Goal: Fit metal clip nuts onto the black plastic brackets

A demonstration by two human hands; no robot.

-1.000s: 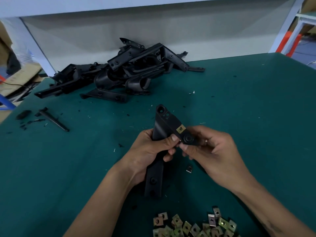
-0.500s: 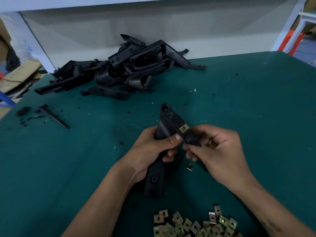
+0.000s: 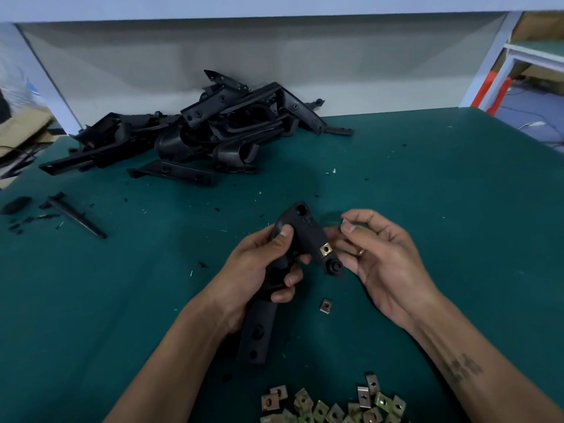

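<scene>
No readable text, label, brand, number or sign shows anywhere.

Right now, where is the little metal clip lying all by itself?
The lone clip nut lies flat on the green table, just below the held bracket, between the two forearms and above the clip pile.

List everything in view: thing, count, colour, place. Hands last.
held bracket: one, black, in left hand, one brass clip nut fitted
bracket pile: several, black, far left of table
loose clip nut: one, brass, on mat below hands
clip nut heap: many, brass and silver, near edge
plastic strip: one, black, left
table: one, green
left hand: grips bracket
right hand: fingers pinch something small
</scene>
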